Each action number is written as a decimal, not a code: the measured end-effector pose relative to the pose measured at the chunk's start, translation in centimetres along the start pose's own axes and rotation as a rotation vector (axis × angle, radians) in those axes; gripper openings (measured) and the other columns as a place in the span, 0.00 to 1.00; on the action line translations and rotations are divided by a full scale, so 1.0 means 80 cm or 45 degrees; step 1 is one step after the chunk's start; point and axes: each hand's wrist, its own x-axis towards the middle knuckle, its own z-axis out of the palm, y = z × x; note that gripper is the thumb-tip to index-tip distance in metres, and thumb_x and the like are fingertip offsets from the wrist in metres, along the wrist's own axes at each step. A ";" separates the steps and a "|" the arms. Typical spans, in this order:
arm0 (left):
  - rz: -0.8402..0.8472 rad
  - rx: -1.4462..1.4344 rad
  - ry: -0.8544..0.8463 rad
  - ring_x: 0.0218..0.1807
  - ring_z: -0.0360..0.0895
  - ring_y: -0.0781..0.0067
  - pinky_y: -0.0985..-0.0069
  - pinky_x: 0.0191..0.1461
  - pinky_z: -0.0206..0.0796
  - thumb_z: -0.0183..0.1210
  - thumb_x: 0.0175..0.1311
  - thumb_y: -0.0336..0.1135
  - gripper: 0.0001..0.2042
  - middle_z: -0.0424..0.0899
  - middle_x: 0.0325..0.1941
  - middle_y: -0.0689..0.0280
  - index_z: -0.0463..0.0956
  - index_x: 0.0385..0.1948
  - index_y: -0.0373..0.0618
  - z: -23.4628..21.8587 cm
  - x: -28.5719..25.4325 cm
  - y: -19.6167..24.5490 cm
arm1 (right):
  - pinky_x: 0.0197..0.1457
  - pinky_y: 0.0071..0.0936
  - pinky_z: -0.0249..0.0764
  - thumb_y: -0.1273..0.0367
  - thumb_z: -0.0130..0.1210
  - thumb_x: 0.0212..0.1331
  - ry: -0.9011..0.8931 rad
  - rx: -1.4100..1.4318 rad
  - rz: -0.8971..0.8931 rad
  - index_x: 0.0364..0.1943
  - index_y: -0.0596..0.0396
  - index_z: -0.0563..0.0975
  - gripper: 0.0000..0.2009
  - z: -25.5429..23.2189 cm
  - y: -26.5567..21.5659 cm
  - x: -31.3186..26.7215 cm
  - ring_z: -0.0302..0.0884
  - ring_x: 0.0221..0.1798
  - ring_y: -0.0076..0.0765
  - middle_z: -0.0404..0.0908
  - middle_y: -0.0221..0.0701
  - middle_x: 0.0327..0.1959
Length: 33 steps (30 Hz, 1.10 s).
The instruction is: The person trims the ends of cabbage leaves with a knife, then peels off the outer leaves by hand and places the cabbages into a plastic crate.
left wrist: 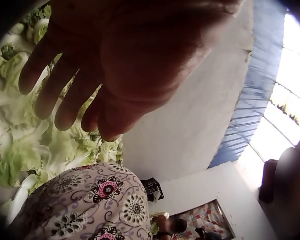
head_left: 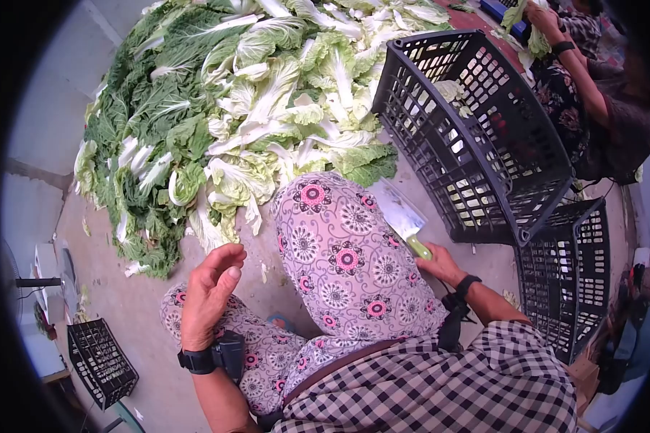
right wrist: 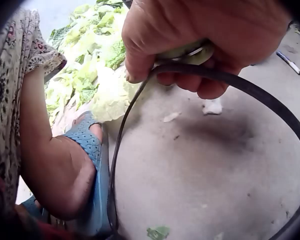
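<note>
My right hand (head_left: 442, 265) grips the green handle of a broad-bladed knife (head_left: 401, 209) beside my right thigh, its blade pointing forward toward the leaves. In the right wrist view the fingers curl round the handle (right wrist: 187, 52), and the blade is mostly hidden. My left hand (head_left: 208, 292) is held up above my left knee with nothing in it; in the left wrist view its fingers (left wrist: 65, 107) hang loosely spread. In front of my knees lies a large heap of Chinese cabbage leaves (head_left: 260, 101), dark green on the left and paler on the right.
A black plastic crate (head_left: 440, 137) leans tilted right of the heap, with another crate (head_left: 563, 281) below it. A smaller black crate (head_left: 101, 361) stands at far left. Another person (head_left: 592, 94) handles leaves at upper right. A pen (right wrist: 289, 62) lies on the floor.
</note>
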 end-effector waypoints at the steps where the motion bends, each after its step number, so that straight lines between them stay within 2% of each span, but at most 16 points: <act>1: -0.001 0.000 -0.003 0.52 0.72 0.72 0.75 0.57 0.60 0.55 0.62 0.41 0.21 0.77 0.48 0.62 0.69 0.51 0.37 0.001 0.000 -0.001 | 0.45 0.32 0.70 0.57 0.63 0.46 -0.011 0.051 -0.028 0.46 0.58 0.74 0.26 0.004 -0.003 0.018 0.76 0.39 0.37 0.79 0.40 0.35; 4: 0.002 0.000 0.004 0.52 0.72 0.72 0.75 0.57 0.61 0.55 0.62 0.41 0.20 0.77 0.48 0.62 0.69 0.51 0.37 0.002 0.001 0.000 | 0.44 0.32 0.70 0.56 0.63 0.45 -0.026 -0.019 -0.107 0.43 0.60 0.75 0.24 0.007 -0.027 0.077 0.77 0.37 0.36 0.79 0.40 0.35; 7: -0.004 0.007 0.019 0.51 0.72 0.72 0.75 0.55 0.62 0.55 0.62 0.41 0.20 0.77 0.48 0.62 0.69 0.51 0.37 0.001 -0.001 -0.001 | 0.42 0.32 0.71 0.56 0.63 0.45 -0.072 -0.030 0.027 0.39 0.61 0.76 0.23 0.004 -0.068 0.123 0.77 0.35 0.35 0.79 0.41 0.32; 8: -0.009 0.024 0.023 0.50 0.72 0.72 0.75 0.54 0.63 0.55 0.62 0.41 0.20 0.77 0.48 0.62 0.69 0.51 0.37 0.001 -0.001 -0.001 | 0.38 0.32 0.72 0.56 0.63 0.44 0.023 -0.126 -0.066 0.35 0.63 0.77 0.22 0.007 -0.072 0.136 0.76 0.31 0.33 0.79 0.38 0.27; 9: -0.014 0.039 0.028 0.50 0.72 0.72 0.75 0.54 0.63 0.54 0.62 0.41 0.20 0.78 0.48 0.61 0.69 0.51 0.38 0.001 0.000 -0.002 | 0.37 0.32 0.71 0.57 0.63 0.44 0.015 -0.126 -0.070 0.34 0.63 0.77 0.21 0.005 -0.085 0.149 0.76 0.29 0.32 0.79 0.37 0.26; 13: 0.000 0.063 -0.023 0.48 0.73 0.72 0.75 0.51 0.65 0.54 0.63 0.41 0.20 0.78 0.48 0.61 0.70 0.51 0.38 0.003 0.006 -0.002 | 0.31 0.30 0.70 0.57 0.63 0.45 -0.017 -0.091 -0.129 0.29 0.61 0.78 0.18 -0.025 -0.181 0.196 0.74 0.25 0.28 0.78 0.32 0.22; 16: 0.008 0.058 -0.044 0.48 0.73 0.72 0.75 0.50 0.66 0.54 0.63 0.42 0.20 0.78 0.47 0.60 0.70 0.51 0.39 0.006 0.011 -0.001 | 0.27 0.28 0.69 0.59 0.62 0.47 0.112 0.003 -0.213 0.28 0.62 0.77 0.17 -0.045 -0.258 0.240 0.73 0.24 0.27 0.78 0.32 0.22; 18: 0.016 0.040 -0.043 0.48 0.73 0.72 0.75 0.50 0.65 0.54 0.63 0.42 0.20 0.78 0.47 0.60 0.70 0.51 0.39 0.007 0.010 0.002 | 0.24 0.26 0.66 0.60 0.61 0.47 0.207 -0.032 -0.315 0.27 0.62 0.76 0.16 -0.052 -0.278 0.261 0.70 0.21 0.26 0.76 0.30 0.20; 19: 0.022 0.043 -0.031 0.48 0.73 0.72 0.75 0.50 0.65 0.54 0.63 0.42 0.20 0.78 0.47 0.60 0.70 0.51 0.39 0.006 0.011 0.001 | 0.22 0.25 0.65 0.60 0.60 0.48 0.285 -0.102 -0.407 0.26 0.61 0.76 0.16 -0.049 -0.280 0.269 0.69 0.20 0.25 0.75 0.29 0.19; 21: 0.030 0.043 -0.016 0.47 0.73 0.72 0.75 0.50 0.65 0.54 0.63 0.42 0.20 0.78 0.47 0.60 0.70 0.51 0.39 0.005 0.011 -0.004 | 0.20 0.23 0.63 0.60 0.60 0.48 0.249 -0.113 -0.378 0.28 0.61 0.76 0.16 -0.052 -0.277 0.270 0.67 0.18 0.24 0.73 0.27 0.19; 23: 0.003 0.026 -0.006 0.48 0.73 0.72 0.75 0.52 0.64 0.54 0.63 0.42 0.20 0.78 0.48 0.60 0.70 0.51 0.38 0.005 0.011 -0.003 | 0.20 0.21 0.61 0.60 0.59 0.48 0.017 0.006 -0.133 0.31 0.62 0.76 0.17 -0.060 -0.282 0.236 0.65 0.17 0.22 0.71 0.26 0.19; 24: -0.018 0.019 -0.008 0.49 0.72 0.72 0.75 0.53 0.64 0.54 0.63 0.42 0.20 0.77 0.48 0.61 0.69 0.51 0.38 0.006 0.009 -0.003 | 0.21 0.20 0.61 0.60 0.59 0.48 -0.027 0.025 -0.040 0.36 0.62 0.76 0.18 -0.063 -0.271 0.225 0.65 0.19 0.21 0.71 0.26 0.20; 27: -0.018 0.030 -0.045 0.51 0.71 0.72 0.75 0.56 0.61 0.54 0.62 0.40 0.20 0.77 0.48 0.61 0.69 0.51 0.36 0.006 0.008 0.004 | 0.23 0.19 0.60 0.60 0.59 0.49 -0.057 0.150 -0.152 0.40 0.62 0.76 0.20 -0.084 -0.223 0.162 0.65 0.22 0.18 0.70 0.24 0.21; 30: -0.033 0.015 -0.067 0.53 0.70 0.72 0.74 0.59 0.59 0.54 0.62 0.40 0.20 0.76 0.49 0.62 0.69 0.51 0.35 0.010 0.007 0.005 | 0.28 0.20 0.64 0.62 0.60 0.46 -0.183 -0.153 -0.081 0.43 0.62 0.75 0.21 -0.130 -0.177 0.102 0.68 0.26 0.20 0.73 0.25 0.26; 33: -0.022 0.038 -0.075 0.51 0.70 0.73 0.75 0.58 0.59 0.54 0.63 0.41 0.20 0.76 0.46 0.63 0.69 0.50 0.36 0.013 0.007 0.002 | 0.36 0.21 0.67 0.64 0.60 0.42 -0.235 -0.245 -0.178 0.46 0.60 0.75 0.24 -0.146 -0.126 0.041 0.71 0.32 0.22 0.76 0.26 0.29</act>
